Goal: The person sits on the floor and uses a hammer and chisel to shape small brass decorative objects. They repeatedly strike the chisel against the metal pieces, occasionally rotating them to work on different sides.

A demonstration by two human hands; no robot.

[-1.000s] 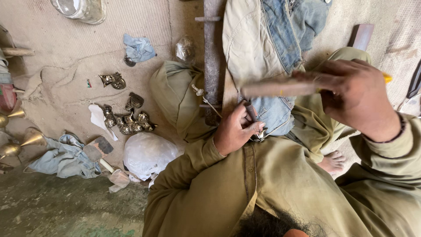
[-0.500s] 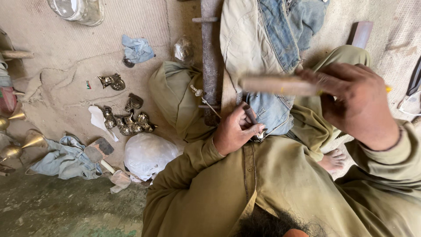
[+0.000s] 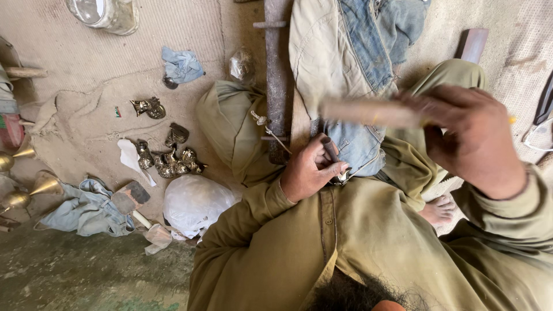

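We're sitting cross-legged on the floor here, working over a folded denim cloth [image 3: 368, 144] draped across the lap. Our left hand [image 3: 308, 173] is closed down, pinching a small shiny metal piece [image 3: 342, 177] against the cloth with thumb and forefinger, and a thin dark punch or graver [image 3: 330, 150] seems to stick up between the fingers — it's too small to say which. Our right hand [image 3: 469, 138] is wrapped tight around a wooden handle [image 3: 368, 112] raised just above the left; it's blurred, so we can't tell what kind of head it has.

Our take on doing this bit well: keep the left-hand pinch low and firm so the little piece can't skate on the denim, keep the fingertips out from under the handle's path, and go for short controlled taps instead of big swings.

Off to the left on the burlap mat [image 3: 86, 126] sits a cluster of small brass castings [image 3: 170, 161], well apart from the hands, plus a white plastic bag [image 3: 193, 201], a blue rag [image 3: 181, 64] and a few brass bells [image 3: 34, 187] near the edge.
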